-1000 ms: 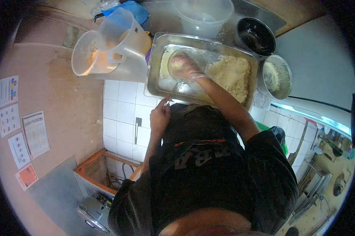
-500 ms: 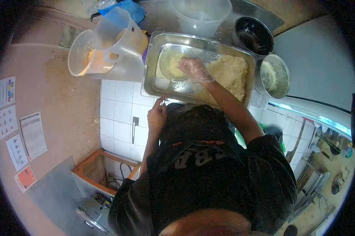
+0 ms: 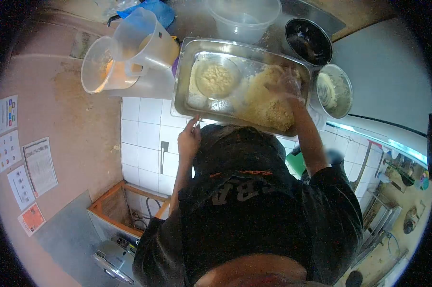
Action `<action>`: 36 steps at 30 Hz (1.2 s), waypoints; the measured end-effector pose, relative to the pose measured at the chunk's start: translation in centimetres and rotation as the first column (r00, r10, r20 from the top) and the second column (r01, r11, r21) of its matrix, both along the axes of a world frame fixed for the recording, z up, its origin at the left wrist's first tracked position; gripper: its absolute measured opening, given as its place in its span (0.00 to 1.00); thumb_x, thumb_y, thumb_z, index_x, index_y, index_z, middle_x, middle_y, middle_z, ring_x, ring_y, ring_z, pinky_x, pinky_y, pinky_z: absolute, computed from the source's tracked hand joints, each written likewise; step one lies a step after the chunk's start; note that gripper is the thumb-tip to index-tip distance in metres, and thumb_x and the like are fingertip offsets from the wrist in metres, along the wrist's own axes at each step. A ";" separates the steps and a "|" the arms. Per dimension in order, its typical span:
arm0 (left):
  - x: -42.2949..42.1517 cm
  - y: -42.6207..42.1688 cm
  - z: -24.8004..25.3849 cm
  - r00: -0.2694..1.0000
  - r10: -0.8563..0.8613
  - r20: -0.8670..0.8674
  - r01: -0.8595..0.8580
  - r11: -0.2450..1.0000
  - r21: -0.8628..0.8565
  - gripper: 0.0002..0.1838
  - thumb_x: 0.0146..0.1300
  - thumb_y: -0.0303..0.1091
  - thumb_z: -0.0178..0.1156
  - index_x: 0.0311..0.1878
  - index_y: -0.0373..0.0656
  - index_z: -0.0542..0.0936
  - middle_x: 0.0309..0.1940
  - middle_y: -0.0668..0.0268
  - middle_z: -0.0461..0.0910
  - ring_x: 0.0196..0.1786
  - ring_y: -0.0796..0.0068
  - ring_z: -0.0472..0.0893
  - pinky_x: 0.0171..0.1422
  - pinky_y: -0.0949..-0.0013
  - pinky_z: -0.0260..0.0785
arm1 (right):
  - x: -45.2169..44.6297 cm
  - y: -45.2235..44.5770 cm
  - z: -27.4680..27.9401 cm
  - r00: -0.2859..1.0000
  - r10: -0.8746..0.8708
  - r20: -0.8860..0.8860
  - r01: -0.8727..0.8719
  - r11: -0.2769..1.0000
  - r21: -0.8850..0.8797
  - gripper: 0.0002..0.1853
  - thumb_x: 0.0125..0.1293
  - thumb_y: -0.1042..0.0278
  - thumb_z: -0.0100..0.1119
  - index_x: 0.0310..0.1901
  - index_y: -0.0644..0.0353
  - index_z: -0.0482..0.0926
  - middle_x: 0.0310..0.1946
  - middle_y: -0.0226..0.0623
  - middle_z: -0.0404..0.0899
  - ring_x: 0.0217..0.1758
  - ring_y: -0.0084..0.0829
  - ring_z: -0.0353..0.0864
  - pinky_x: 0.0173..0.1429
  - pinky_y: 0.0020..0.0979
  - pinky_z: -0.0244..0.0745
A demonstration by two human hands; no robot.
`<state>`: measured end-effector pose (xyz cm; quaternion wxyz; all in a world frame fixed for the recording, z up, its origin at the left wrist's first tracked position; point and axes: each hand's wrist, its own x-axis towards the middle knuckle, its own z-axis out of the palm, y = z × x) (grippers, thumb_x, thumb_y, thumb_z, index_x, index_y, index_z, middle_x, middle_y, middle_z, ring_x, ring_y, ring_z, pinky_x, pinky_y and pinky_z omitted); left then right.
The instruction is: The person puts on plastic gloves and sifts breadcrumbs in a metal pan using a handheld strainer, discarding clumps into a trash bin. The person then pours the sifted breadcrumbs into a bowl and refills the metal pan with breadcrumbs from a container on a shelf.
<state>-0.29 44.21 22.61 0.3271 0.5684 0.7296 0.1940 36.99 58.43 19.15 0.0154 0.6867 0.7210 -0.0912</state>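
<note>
A deep metal tray (image 3: 182,76) holds a heap of pale crumbs (image 3: 268,107) on its right side. At its left lies a round sieve (image 3: 235,76) with crumbly material (image 3: 216,80) inside and fine powder around it. My left hand (image 3: 189,138) is at the tray's near edge, fingers wrapped round the sieve's handle. Over the right part of the crumb heap is my right hand (image 3: 288,85), in a clear plastic glove and blurred; its fingers look spread, touching the crumbs.
Two clear plastic jugs (image 3: 92,71) (image 3: 134,38) stand left of the tray, near a blue bag (image 3: 163,14). Behind the tray is a clear tub (image 3: 244,24). A black bowl (image 3: 309,42) and a metal bowl (image 3: 341,93) sit at the right.
My right hand has moved from above the sieve rightward to the crumb heap. The crumbly material in the sieve is now uncovered. My left hand has hardly moved.
</note>
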 end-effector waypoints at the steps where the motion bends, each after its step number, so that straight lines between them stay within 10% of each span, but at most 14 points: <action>1: 0.1 0.1 0.4 0.998 -0.061 -0.019 0.060 0.998 -0.027 0.19 0.66 0.32 0.55 0.60 0.55 0.77 0.23 0.49 0.79 0.25 0.48 0.79 0.31 0.54 0.69 | -1.3 -1.1 1.8 0.998 -0.057 0.003 0.057 0.993 -0.104 0.36 0.55 0.40 0.63 0.64 0.43 0.68 0.64 0.49 0.65 0.60 0.48 0.74 0.63 0.49 0.69; 3: 0.3 0.5 0.7 1.000 -0.002 -0.003 0.002 0.999 -0.037 0.19 0.66 0.33 0.55 0.60 0.55 0.77 0.24 0.49 0.79 0.25 0.48 0.79 0.31 0.54 0.70 | -1.2 -1.6 0.8 0.993 -0.115 0.006 0.114 0.971 -0.212 0.40 0.53 0.41 0.65 0.67 0.43 0.66 0.67 0.49 0.61 0.63 0.49 0.71 0.66 0.51 0.66; 6: 0.8 0.4 0.8 0.999 0.030 -0.037 -0.031 0.998 -0.049 0.19 0.66 0.33 0.55 0.61 0.55 0.76 0.24 0.49 0.79 0.26 0.50 0.80 0.32 0.56 0.70 | 3.1 -3.0 -9.8 0.995 0.092 -0.036 -0.078 0.954 0.289 0.39 0.52 0.46 0.67 0.67 0.45 0.66 0.66 0.50 0.62 0.62 0.50 0.72 0.69 0.48 0.64; 14: 0.4 0.4 0.6 0.996 -0.006 -0.091 0.001 0.999 -0.048 0.19 0.67 0.34 0.55 0.61 0.56 0.76 0.25 0.51 0.81 0.28 0.52 0.82 0.33 0.58 0.72 | 6.3 0.7 -13.8 0.993 -0.099 -0.061 0.103 0.993 0.058 0.31 0.51 0.56 0.67 0.58 0.52 0.72 0.55 0.46 0.72 0.55 0.44 0.76 0.62 0.42 0.70; 21: -0.4 0.1 -0.1 1.000 0.028 0.010 -0.028 1.000 -0.009 0.18 0.66 0.34 0.57 0.59 0.57 0.77 0.24 0.53 0.80 0.27 0.52 0.81 0.32 0.56 0.71 | 6.4 0.4 -8.3 0.844 -0.304 -0.442 0.325 0.945 -0.030 0.23 0.50 0.64 0.68 0.50 0.57 0.78 0.44 0.42 0.81 0.49 0.39 0.80 0.56 0.37 0.75; 29: 0.3 0.4 0.5 0.999 -0.039 -0.009 0.038 0.995 -0.093 0.17 0.66 0.34 0.56 0.58 0.56 0.78 0.34 0.51 0.83 0.35 0.50 0.84 0.40 0.56 0.75 | -13.7 1.2 0.8 0.500 0.118 -0.858 -0.019 0.992 0.126 0.17 0.50 0.70 0.65 0.45 0.57 0.80 0.43 0.46 0.81 0.49 0.42 0.80 0.57 0.37 0.75; 36: -0.2 0.3 0.8 0.999 -0.028 0.033 0.031 0.996 -0.084 0.19 0.66 0.35 0.56 0.60 0.57 0.76 0.35 0.50 0.83 0.36 0.48 0.83 0.41 0.54 0.74 | -19.1 2.2 -0.3 0.670 0.488 -0.559 -0.329 0.870 0.366 0.28 0.51 0.74 0.63 0.58 0.50 0.77 0.53 0.50 0.77 0.58 0.48 0.76 0.68 0.41 0.68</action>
